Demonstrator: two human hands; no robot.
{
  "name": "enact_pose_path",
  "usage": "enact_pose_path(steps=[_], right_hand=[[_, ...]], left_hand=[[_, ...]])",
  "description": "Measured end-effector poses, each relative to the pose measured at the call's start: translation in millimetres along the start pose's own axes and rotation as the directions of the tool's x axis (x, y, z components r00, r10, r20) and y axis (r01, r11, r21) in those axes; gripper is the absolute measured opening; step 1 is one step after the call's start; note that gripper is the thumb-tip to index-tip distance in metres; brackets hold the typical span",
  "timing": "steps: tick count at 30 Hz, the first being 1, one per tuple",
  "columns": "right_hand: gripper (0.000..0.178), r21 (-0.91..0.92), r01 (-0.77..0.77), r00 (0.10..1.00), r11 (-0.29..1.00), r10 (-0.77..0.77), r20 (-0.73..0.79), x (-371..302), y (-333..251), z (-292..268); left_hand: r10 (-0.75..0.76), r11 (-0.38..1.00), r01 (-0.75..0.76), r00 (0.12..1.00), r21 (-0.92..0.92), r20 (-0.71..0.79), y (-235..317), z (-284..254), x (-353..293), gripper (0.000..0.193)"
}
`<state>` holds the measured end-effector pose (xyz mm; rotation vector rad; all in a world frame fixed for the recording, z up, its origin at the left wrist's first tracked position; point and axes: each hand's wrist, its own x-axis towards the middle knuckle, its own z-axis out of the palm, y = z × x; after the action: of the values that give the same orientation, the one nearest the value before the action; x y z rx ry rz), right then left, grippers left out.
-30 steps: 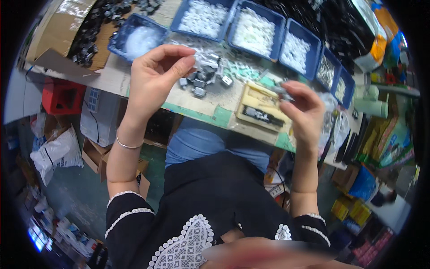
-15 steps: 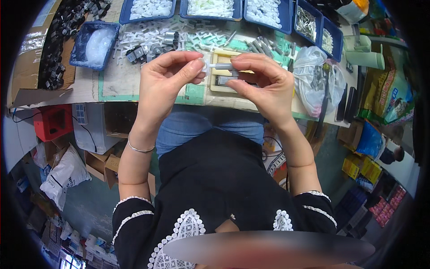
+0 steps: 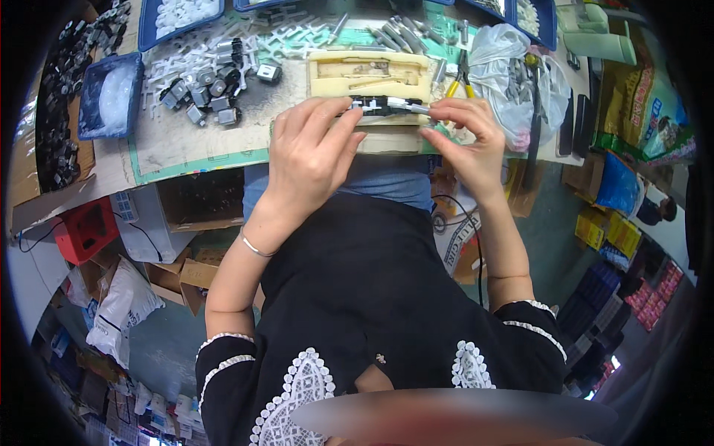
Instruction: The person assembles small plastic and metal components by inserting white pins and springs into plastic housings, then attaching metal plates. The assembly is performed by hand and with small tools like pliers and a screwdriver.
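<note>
A long black assembly with white and grey parts (image 3: 381, 105) lies along the near side of a cream fixture (image 3: 368, 68). My left hand (image 3: 316, 145) bends over its left end, fingers curled and fingertips on the piece; that end is partly hidden under them. At the opposite end is a slim grey cylinder (image 3: 418, 108), and the index fingertip of my right hand (image 3: 470, 141) touches its tip. My right thumb sits lower, with a small gap visible below the cylinder.
Small silver motors (image 3: 216, 85) and white branched plastic parts (image 3: 167, 67) are heaped left of the fixture. Yellow-handled pliers (image 3: 462, 78) and a clear plastic bag (image 3: 498, 56) lie to the right. A blue tray (image 3: 132, 97) stands at the far left.
Both hands were raised, holding a small white piece and a grey cylinder with a white tip end to end. Now they are down at the fixture. The head view has shifted.
</note>
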<state>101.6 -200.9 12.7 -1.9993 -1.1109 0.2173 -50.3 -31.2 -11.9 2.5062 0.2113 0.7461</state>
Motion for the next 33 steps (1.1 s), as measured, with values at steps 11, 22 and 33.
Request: enact_pose_path(steps=[11, 22, 33], right_hand=[[0.024, 0.033, 0.092, 0.989, 0.995, -0.095, 0.109, 6.7, 24.7, 11.8], [0.021, -0.328, 0.281, 0.959, 0.902, -0.276, 0.063, 8.4, 35.3, 12.5], [0.023, 0.024, 0.108, 0.971, 0.994, -0.101, -0.218, 15.7, 19.5, 4.2]], left_hand=[[0.081, 0.991, -0.079, 0.997, 0.108, -0.018, -2.9, 32.2, -9.2, 0.029], [0.136, 0.953, -0.116, 0.989, 0.28, -0.055, -6.2, 31.4, -1.1, 0.031], [-0.116, 0.809, 0.266, 0.946, 0.525, -0.302, -179.6, -116.7, 115.5, 0.025]])
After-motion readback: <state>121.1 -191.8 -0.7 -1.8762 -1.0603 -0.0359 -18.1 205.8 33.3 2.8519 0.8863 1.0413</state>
